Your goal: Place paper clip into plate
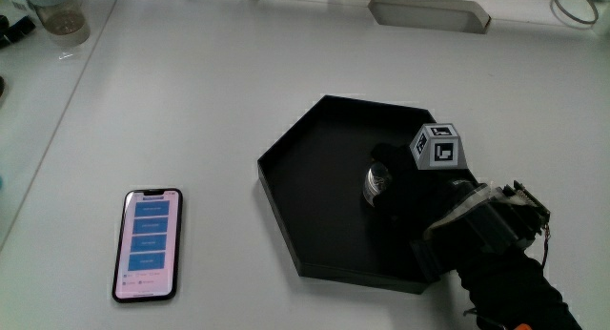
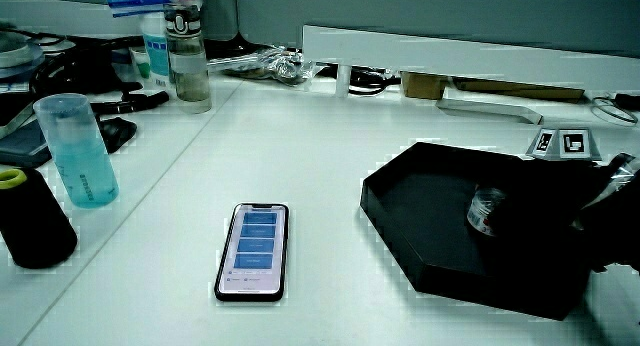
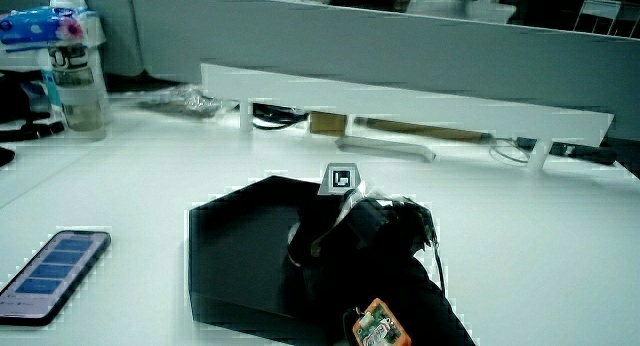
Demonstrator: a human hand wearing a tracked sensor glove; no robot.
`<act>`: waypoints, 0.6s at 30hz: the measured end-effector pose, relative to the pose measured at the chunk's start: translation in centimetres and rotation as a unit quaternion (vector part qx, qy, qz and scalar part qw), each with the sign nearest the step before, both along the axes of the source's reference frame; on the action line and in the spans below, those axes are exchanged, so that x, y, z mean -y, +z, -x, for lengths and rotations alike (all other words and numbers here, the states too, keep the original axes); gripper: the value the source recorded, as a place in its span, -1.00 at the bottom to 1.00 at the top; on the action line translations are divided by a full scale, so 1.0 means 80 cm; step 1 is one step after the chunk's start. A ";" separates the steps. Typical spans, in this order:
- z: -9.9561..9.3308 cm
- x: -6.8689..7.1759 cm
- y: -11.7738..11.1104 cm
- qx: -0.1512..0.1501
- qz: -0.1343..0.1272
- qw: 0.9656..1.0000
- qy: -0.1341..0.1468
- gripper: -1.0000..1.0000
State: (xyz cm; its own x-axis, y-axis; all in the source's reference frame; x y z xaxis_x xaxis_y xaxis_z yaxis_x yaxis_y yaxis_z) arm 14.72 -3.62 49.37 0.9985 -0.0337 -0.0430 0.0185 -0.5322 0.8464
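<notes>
A black hexagonal plate with a low wall lies on the white table and shows in both side views. The gloved hand reaches into it from the edge nearest the person, its patterned cube facing up. At the fingertips sits a small shiny silver thing, the paper clip, over the plate's floor. In a side view the clip appears held between the curled fingers of the hand. In a side view the hand hides the clip.
A phone with a lit screen lies flat beside the plate, also seen in both side views. A blue tumbler, a black cylinder and a bottle stand at the table's edge. A white partition bounds the table.
</notes>
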 end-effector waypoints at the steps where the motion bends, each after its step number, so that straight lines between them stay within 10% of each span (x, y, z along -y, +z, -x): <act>1: 0.000 0.001 0.001 0.002 0.012 1.000 0.001 -0.50; 6: -0.011 -0.002 0.007 0.016 0.065 0.998 0.003 -0.86; 10: -0.016 0.005 -0.035 0.051 -0.037 0.998 0.016 -1.00; 13: -0.020 0.005 -0.074 0.095 -0.157 0.982 0.048 -1.00; 15: -0.022 0.007 -0.088 0.109 -0.185 0.975 0.051 -1.00; 18: -0.019 0.012 -0.096 0.109 -0.192 0.974 0.042 -1.00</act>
